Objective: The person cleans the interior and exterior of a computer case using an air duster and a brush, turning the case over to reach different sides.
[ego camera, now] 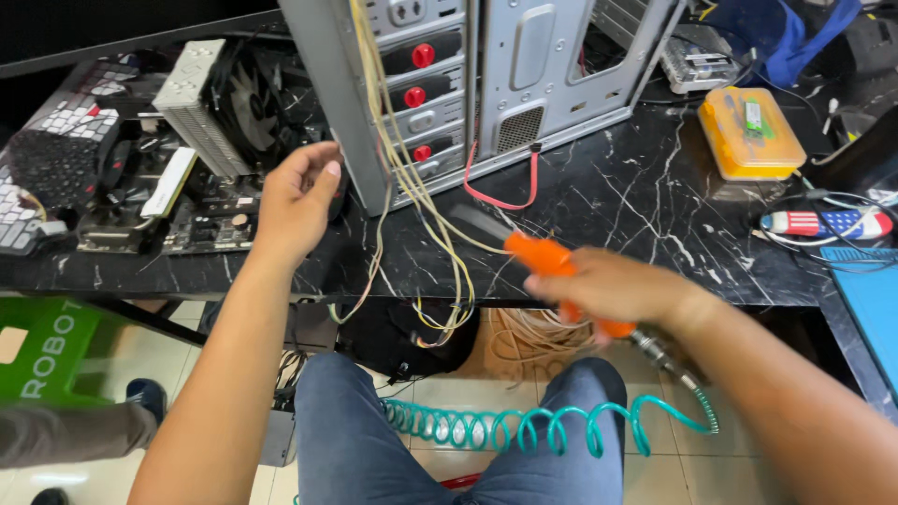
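1. Orange air blow gun (552, 266) sits in the person's right hand (608, 288), held just above the front edge of the desk (655, 201), its thin metal nozzle pointing up and left toward the computer case (468, 84).
2. Right hand's grip is closed around the gun's handle, fingers wrapped over the orange body; the picture is slightly blurred here.
3. Teal coiled air hose (524, 425) runs from a metal fitting at the base of the gun, down past the wrist and across the person's lap in blue jeans.
4. Left hand (295, 201) is raised beside the case's near left corner, fingers loosely curled and part open, holding nothing; whether the fingertips touch the case cannot be told.
5. The case is grey metal, open, standing on the black marble-patterned desk, with red knobs on its drive bays and pale yellow wires (412, 187) hanging out over the desk edge.
6. A thin red cable (500, 192) loops from the case onto the desk.
7. Left of the case lies a motherboard (178, 201) with a tall finned cooler and fan (224, 103).
8. Far right on the desk sits an orange plastic box (751, 134).
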